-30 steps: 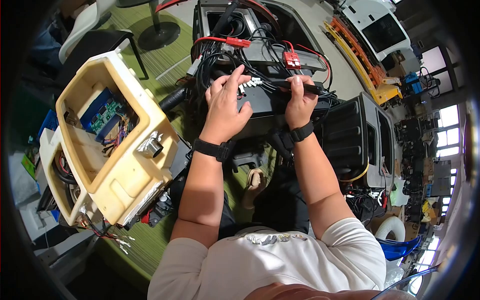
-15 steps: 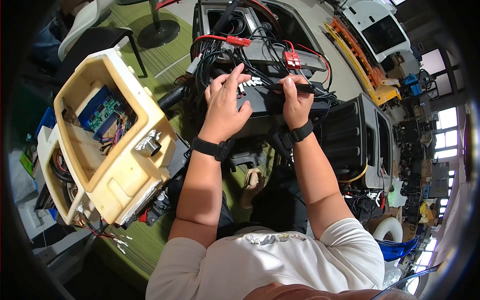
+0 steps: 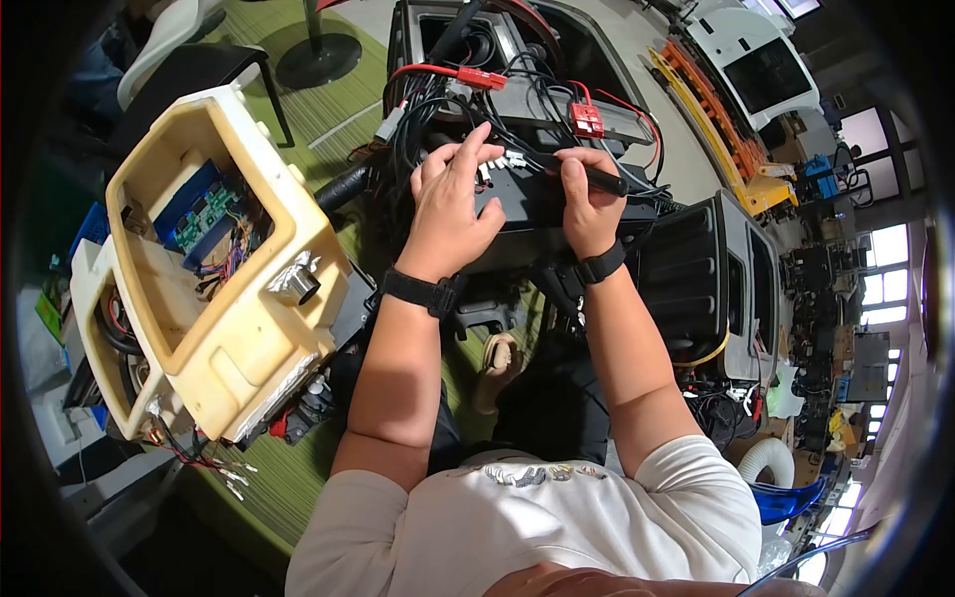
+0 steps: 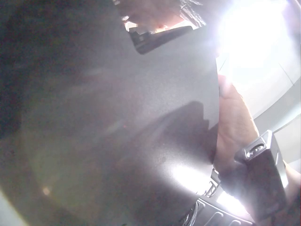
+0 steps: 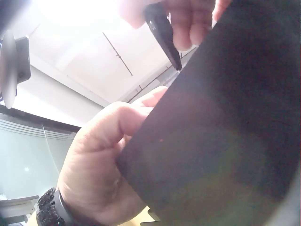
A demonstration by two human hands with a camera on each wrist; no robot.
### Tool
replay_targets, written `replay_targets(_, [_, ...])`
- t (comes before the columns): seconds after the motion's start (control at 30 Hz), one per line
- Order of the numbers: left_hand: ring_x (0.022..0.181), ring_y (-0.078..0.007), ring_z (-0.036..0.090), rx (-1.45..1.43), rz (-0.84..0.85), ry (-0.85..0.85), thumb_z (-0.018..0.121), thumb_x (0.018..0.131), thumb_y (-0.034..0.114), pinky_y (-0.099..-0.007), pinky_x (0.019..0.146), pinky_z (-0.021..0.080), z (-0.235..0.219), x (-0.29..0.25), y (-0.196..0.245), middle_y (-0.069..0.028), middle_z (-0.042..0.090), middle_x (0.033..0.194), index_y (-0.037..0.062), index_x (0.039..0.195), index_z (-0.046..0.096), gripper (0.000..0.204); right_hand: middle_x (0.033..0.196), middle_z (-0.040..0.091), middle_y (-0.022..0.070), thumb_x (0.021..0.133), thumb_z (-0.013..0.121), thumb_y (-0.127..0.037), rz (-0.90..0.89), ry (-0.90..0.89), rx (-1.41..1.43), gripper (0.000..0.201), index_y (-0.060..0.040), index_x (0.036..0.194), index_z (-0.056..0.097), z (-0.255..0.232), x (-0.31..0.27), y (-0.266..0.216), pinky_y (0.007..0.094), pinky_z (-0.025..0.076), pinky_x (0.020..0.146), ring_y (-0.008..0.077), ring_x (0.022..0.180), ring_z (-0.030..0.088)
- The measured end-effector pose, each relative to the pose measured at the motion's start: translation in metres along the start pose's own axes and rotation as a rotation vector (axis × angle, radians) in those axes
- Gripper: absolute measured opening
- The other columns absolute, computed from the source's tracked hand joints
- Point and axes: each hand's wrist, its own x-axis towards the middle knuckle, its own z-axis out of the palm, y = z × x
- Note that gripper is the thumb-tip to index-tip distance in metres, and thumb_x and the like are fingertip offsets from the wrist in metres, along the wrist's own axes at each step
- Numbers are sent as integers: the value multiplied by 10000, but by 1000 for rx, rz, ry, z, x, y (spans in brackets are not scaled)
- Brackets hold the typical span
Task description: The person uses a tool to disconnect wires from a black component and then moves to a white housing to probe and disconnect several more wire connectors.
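Observation:
My right hand [image 3: 590,204] pinches a slim black pen-shaped tool [image 3: 607,181], its thick end sticking out to the right. In the right wrist view the tool [image 5: 162,35] tapers to a narrow tip that points down toward the left hand [image 5: 101,165]. Seen from the head, my left hand [image 3: 450,214] lies over the dark housing [image 3: 542,204], thumb apart and fingers extended. Its fingertips are right by a cluster of white connectors [image 3: 510,159] on black cables [image 3: 428,109]. A dark panel [image 4: 117,108] covers most of both wrist views and hides the fingertips there.
Red plug connectors [image 3: 587,119] lie among the cables beyond the hands. To the left stands a cream plastic shell [image 3: 239,363] with a green circuit board [image 3: 207,221] and loose wires inside. A black ribbed bin-like part [image 3: 681,274] is at the right.
My right hand has shifted slightly left, and the black tool has tilted so its thick end sits lower at the right. The left hand stays in nearly the same place and pose.

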Motion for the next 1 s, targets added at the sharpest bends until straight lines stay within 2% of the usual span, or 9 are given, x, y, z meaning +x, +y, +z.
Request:
replay_targets(0.07, [1099, -233, 386, -3, -4, 1, 541, 638, 88, -388, 961, 205, 0, 0, -1, -19, 533, 1127, 93, 1280, 303, 685, 730, 573, 17, 815, 576, -155, 15, 16, 43, 144, -11, 820, 572, -1, 1, 1, 214, 413, 663, 73, 691, 513])
replay_targets(0.17, [1102, -232, 385, -3, 3, 3, 543, 637, 92, -387, 961, 205, -1, 0, -1, -16, 534, 1128, 99, 1282, 302, 688, 711, 563, 19, 799, 586, -144, -218, -101, -163, 132, -13, 792, 567, -7, 5, 8, 202, 387, 621, 71, 660, 491])
replay_targets(0.2, [1104, -232, 383, -2, 0, 3, 543, 637, 93, -387, 962, 204, -1, 0, -1, -14, 534, 1129, 101, 1282, 302, 689, 711, 563, 19, 799, 586, -144, -217, -102, -165, 132, -13, 792, 567, -6, 3, 8, 202, 387, 621, 71, 660, 491])
replay_targets(0.27, [1106, -231, 382, -3, -3, 3, 543, 636, 95, -387, 962, 204, 0, 0, -1, -11, 534, 1129, 103, 1282, 302, 689, 708, 561, 21, 795, 586, -131, 63, -68, 16, 119, -14, 790, 565, -3, -1, 5, 208, 390, 617, 74, 653, 493])
replay_targets(0.5, [1113, -229, 377, -20, -5, 4, 543, 634, 94, -387, 964, 203, 0, -1, -2, -5, 535, 1132, 106, 1281, 303, 690, 709, 560, 25, 796, 584, -125, -19, -18, 72, 115, -12, 798, 561, 1, -1, -4, 213, 390, 621, 85, 660, 491])
replay_targets(0.67, [1114, -227, 376, -17, -3, 4, 544, 633, 94, -389, 965, 203, 0, -1, -3, -3, 533, 1138, 105, 1284, 297, 697, 754, 576, 39, 798, 579, -112, -202, -181, -142, 106, -10, 826, 578, -6, 4, 5, 223, 395, 664, 107, 706, 504])
replay_targets(0.8, [1118, -226, 374, -23, -3, 1, 543, 635, 98, -391, 965, 203, 0, -1, -3, -2, 532, 1141, 105, 1290, 289, 702, 758, 575, 29, 802, 577, -106, -74, -193, -140, 107, -10, 848, 582, -2, 1, 0, 215, 393, 658, 97, 700, 502])
replay_targets(0.9, [1120, -228, 371, -25, -3, -3, 541, 638, 96, -391, 968, 201, -2, -1, -2, -2, 528, 1148, 95, 1296, 276, 709, 783, 576, 28, 799, 588, -106, 45, -94, 98, 117, -2, 853, 582, -1, -1, -7, 202, 388, 646, 76, 702, 498])
replay_targets(1.0, [1125, -235, 368, -33, 5, -7, 538, 639, 90, -390, 973, 194, -3, -2, -4, -6, 520, 1164, 73, 1304, 247, 726, 799, 579, 40, 787, 598, -108, 2, -104, 127, 126, 0, 850, 585, -2, -1, -4, 207, 392, 655, 85, 710, 508])
